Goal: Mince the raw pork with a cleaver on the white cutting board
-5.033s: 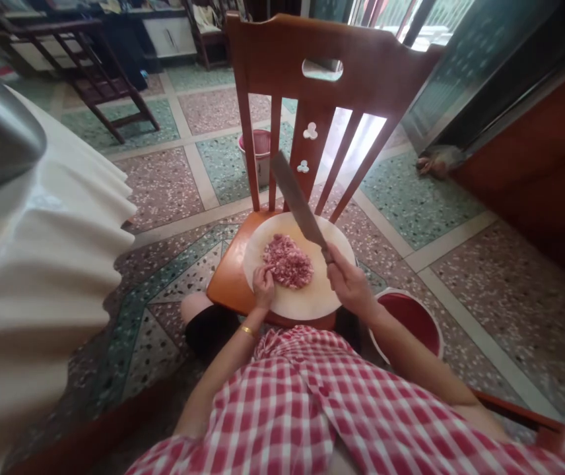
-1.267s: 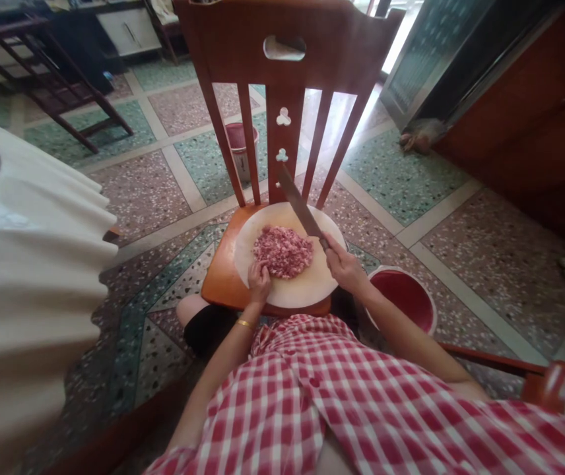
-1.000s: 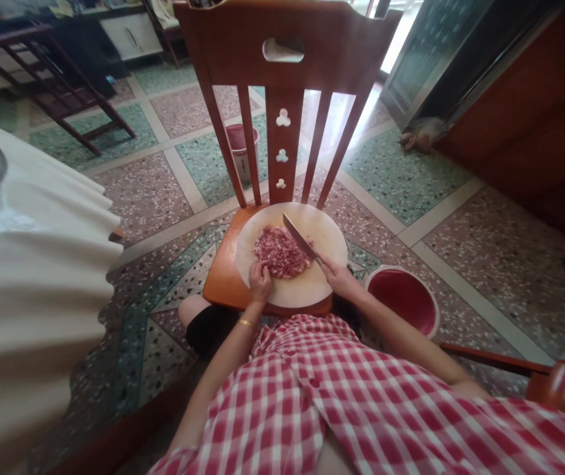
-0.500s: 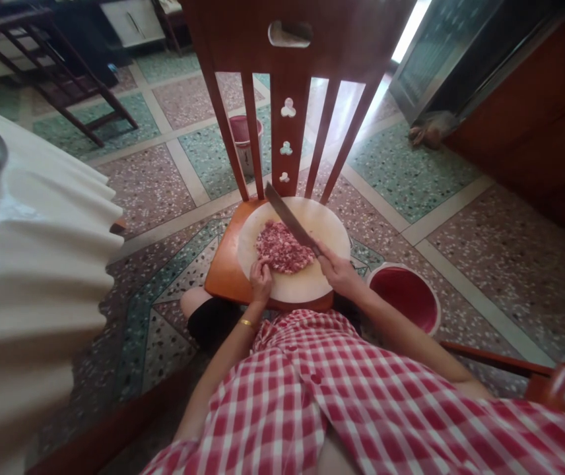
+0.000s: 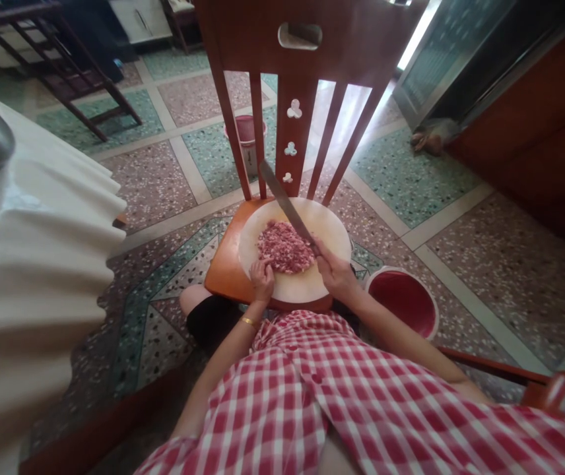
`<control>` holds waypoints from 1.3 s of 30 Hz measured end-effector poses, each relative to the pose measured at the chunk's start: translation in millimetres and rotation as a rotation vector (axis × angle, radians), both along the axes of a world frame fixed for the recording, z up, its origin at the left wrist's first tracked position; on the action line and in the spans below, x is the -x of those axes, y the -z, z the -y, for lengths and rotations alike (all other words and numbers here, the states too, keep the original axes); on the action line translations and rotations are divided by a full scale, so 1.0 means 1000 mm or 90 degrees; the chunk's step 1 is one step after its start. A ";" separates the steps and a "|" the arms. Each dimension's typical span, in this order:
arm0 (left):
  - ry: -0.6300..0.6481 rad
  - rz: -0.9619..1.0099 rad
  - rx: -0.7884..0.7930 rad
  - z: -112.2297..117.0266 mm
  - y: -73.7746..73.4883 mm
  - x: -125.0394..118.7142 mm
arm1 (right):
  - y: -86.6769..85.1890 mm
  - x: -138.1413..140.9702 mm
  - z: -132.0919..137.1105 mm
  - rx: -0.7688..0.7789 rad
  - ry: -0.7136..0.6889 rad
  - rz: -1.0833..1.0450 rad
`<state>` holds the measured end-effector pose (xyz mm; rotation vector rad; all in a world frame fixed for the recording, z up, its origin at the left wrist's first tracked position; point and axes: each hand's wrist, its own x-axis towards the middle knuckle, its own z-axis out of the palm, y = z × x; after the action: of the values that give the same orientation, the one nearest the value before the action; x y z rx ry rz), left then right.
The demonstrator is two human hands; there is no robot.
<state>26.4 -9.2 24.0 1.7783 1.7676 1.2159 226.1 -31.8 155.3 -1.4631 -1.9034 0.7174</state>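
Note:
My right hand (image 5: 338, 276) is wrapped round the handle of a cleaver (image 5: 287, 203). The blade slants up and to the left, raised over a heap of chopped red meat (image 5: 286, 247). Under the meat lies a round, pale chopping board (image 5: 307, 288). My left hand (image 5: 262, 280) rests at the board's near left side, by the lower left edge of the heap. Its fingers are bent and drawn together; what they grip, if anything, is hidden.
The board sits on the seat of a wooden chair (image 5: 228, 264), whose slatted back rises behind it. A red bucket (image 5: 404, 303) stands on the floor at right, another bucket (image 5: 249, 142) behind the chair. A cloth-covered table (image 5: 39, 264) is at left.
The cleaver's tip has risen higher above the board, and the blade stands steeper. My left hand stays at the heap's edge, with its fingers slightly shifted. The view has moved a little.

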 end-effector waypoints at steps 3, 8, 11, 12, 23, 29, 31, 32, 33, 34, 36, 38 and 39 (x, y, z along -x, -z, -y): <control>-0.001 0.008 0.000 0.000 0.001 0.000 | 0.019 0.004 0.003 0.097 -0.002 0.063; 0.017 0.014 -0.006 -0.001 0.001 0.001 | 0.007 -0.003 0.001 0.140 -0.010 0.039; 0.022 0.021 -0.009 -0.001 0.000 0.000 | -0.006 -0.003 0.000 0.051 0.018 -0.042; 0.022 0.022 -0.009 -0.001 0.000 0.000 | -0.003 -0.002 0.000 0.038 0.028 -0.049; 0.027 0.017 -0.016 -0.001 0.001 0.001 | 0.002 -0.006 0.000 0.061 0.015 -0.040; 0.022 0.020 -0.013 -0.001 0.001 0.001 | 0.029 -0.010 -0.002 0.154 0.012 0.061; 0.024 0.018 -0.014 -0.001 0.000 0.001 | 0.027 -0.013 -0.003 0.184 0.004 0.069; 0.027 0.018 -0.016 -0.001 0.000 0.001 | 0.021 -0.014 -0.003 0.166 0.007 0.056; 0.029 0.018 -0.018 -0.001 0.000 0.001 | 0.014 -0.014 -0.002 0.137 0.011 0.039; 0.030 0.019 -0.020 -0.001 0.000 0.001 | 0.007 -0.014 -0.002 0.102 0.020 0.020; 0.028 0.021 -0.019 -0.001 0.000 0.000 | 0.003 -0.013 -0.001 0.039 0.047 -0.004; 0.024 0.022 -0.017 -0.001 0.001 0.000 | 0.012 -0.012 -0.001 0.038 0.060 0.008; 0.022 0.022 -0.015 -0.001 0.001 0.001 | 0.019 -0.012 -0.001 0.068 0.054 0.027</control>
<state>25.9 -8.5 23.1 1.7830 1.7044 1.2509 238.3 -30.7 136.3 -1.6261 -1.8472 0.7656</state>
